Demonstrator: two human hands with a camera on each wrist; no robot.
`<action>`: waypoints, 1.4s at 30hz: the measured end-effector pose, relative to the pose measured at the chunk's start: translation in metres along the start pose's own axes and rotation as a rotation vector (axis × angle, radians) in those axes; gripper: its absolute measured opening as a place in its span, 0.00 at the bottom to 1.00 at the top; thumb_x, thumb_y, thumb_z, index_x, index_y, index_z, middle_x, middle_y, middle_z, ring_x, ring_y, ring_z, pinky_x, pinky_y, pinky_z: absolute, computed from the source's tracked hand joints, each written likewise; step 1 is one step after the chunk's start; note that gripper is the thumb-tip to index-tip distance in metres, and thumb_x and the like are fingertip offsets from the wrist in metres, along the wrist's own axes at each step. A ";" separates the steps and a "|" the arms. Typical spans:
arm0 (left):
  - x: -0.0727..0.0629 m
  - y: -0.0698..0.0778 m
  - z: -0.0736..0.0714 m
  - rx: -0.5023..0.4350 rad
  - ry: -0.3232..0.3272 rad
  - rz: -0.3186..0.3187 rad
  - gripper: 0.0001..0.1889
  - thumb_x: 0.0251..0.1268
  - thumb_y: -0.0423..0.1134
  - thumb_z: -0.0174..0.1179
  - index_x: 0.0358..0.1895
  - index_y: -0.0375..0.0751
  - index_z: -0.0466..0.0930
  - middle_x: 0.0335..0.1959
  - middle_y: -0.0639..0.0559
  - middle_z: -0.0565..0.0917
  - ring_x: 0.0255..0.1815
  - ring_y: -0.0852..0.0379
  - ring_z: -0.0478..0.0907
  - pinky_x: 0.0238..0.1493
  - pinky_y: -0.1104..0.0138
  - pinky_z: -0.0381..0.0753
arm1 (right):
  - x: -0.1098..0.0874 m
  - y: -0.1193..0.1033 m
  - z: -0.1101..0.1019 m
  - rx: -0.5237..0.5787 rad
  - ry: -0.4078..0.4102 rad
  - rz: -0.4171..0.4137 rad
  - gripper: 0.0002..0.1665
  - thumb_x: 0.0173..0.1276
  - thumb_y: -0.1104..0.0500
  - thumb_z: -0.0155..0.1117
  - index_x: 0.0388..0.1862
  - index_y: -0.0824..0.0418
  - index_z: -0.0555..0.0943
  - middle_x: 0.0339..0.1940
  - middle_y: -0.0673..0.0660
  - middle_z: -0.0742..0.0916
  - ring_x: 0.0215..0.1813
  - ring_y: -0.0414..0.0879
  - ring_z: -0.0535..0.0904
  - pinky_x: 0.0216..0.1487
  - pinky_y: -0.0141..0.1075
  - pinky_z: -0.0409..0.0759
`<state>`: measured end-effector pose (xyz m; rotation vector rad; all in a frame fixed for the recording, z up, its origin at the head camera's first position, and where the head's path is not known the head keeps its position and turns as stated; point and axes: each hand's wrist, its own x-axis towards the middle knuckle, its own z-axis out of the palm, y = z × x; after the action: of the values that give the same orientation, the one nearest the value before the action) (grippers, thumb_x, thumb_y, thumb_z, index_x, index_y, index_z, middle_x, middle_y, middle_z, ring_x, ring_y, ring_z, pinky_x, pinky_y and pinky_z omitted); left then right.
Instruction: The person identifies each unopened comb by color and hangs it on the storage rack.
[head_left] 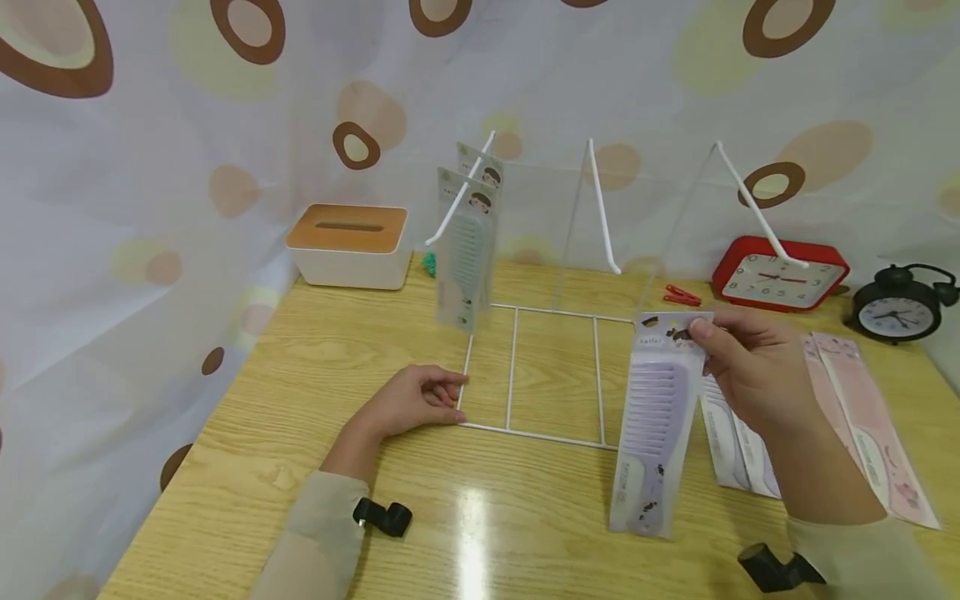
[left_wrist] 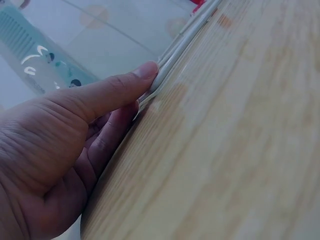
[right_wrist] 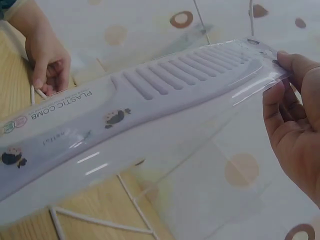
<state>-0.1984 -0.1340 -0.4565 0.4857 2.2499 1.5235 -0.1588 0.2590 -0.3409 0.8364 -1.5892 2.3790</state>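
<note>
My right hand [head_left: 761, 367] pinches the top edge of a purple comb in a clear package [head_left: 652, 425], which hangs down in front of the white wire display rack [head_left: 540, 432]. In the right wrist view, the comb [right_wrist: 185, 75] stretches across, marked "PLASTIC COMB". At the rack's front left corner, my left hand [head_left: 416, 398] holds the base wire between thumb and fingers; the left wrist view shows the thumb [left_wrist: 120, 87] on the wire. Two packaged green combs [head_left: 461, 258] hang from the rack's left hook [head_left: 453, 208]. The middle hook [head_left: 602, 204] and right hook [head_left: 757, 204] are bare.
More packaged purple combs [head_left: 738, 442] and pink combs [head_left: 873, 433] lie to the right, partly behind my right arm. At the back stand a tissue box [head_left: 348, 250], a red clock [head_left: 780, 275] and a black alarm clock [head_left: 896, 308]. A red clip [head_left: 681, 295] lies near the red clock.
</note>
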 end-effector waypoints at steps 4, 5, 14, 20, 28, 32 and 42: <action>0.001 0.000 0.000 0.008 -0.002 0.002 0.29 0.54 0.34 0.76 0.62 0.36 0.80 0.40 0.43 0.82 0.39 0.57 0.81 0.42 0.71 0.85 | 0.010 -0.006 0.023 0.026 -0.092 -0.096 0.16 0.69 0.83 0.49 0.46 0.81 0.83 0.37 0.61 0.87 0.32 0.45 0.78 0.29 0.28 0.81; 0.001 0.001 -0.001 0.008 -0.001 0.002 0.29 0.54 0.34 0.76 0.62 0.36 0.80 0.40 0.43 0.82 0.38 0.58 0.81 0.42 0.71 0.85 | 0.013 -0.008 0.028 0.058 -0.110 -0.122 0.15 0.68 0.84 0.49 0.46 0.84 0.81 0.37 0.63 0.87 0.32 0.46 0.78 0.29 0.29 0.80; -0.002 0.004 -0.001 0.010 -0.007 -0.008 0.30 0.54 0.35 0.76 0.62 0.35 0.80 0.41 0.44 0.82 0.39 0.58 0.81 0.42 0.70 0.85 | 0.032 -0.021 0.068 0.085 -0.099 -0.239 0.12 0.64 0.85 0.54 0.41 0.84 0.83 0.30 0.62 0.85 0.30 0.48 0.70 0.25 0.31 0.71; -0.002 0.004 0.000 0.026 -0.004 -0.006 0.29 0.54 0.35 0.76 0.62 0.36 0.80 0.41 0.44 0.82 0.38 0.58 0.81 0.42 0.71 0.84 | 0.040 -0.023 0.077 -0.026 -0.021 -0.186 0.17 0.64 0.85 0.51 0.41 0.78 0.86 0.25 0.57 0.83 0.29 0.46 0.71 0.28 0.29 0.74; -0.001 0.003 0.001 0.020 0.004 -0.013 0.29 0.54 0.35 0.76 0.61 0.37 0.80 0.41 0.43 0.82 0.38 0.58 0.81 0.42 0.71 0.84 | 0.050 -0.016 0.081 -0.131 0.006 -0.150 0.12 0.65 0.81 0.56 0.35 0.73 0.86 0.24 0.54 0.81 0.25 0.44 0.67 0.25 0.31 0.66; -0.001 0.002 0.003 0.006 0.003 -0.018 0.29 0.54 0.35 0.76 0.61 0.36 0.80 0.42 0.43 0.82 0.38 0.57 0.80 0.42 0.71 0.84 | 0.058 -0.011 0.080 -0.225 0.114 -0.057 0.06 0.67 0.73 0.64 0.31 0.68 0.86 0.23 0.51 0.80 0.22 0.42 0.66 0.24 0.31 0.65; -0.002 0.005 0.002 -0.002 -0.009 0.003 0.29 0.54 0.34 0.75 0.62 0.35 0.80 0.42 0.43 0.81 0.39 0.57 0.79 0.40 0.71 0.83 | 0.105 0.014 0.063 -0.208 0.250 0.033 0.07 0.66 0.66 0.69 0.29 0.59 0.88 0.23 0.48 0.82 0.19 0.39 0.63 0.21 0.27 0.60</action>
<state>-0.1952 -0.1317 -0.4526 0.4939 2.2416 1.5223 -0.2291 0.1793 -0.2788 0.4564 -1.7165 2.1876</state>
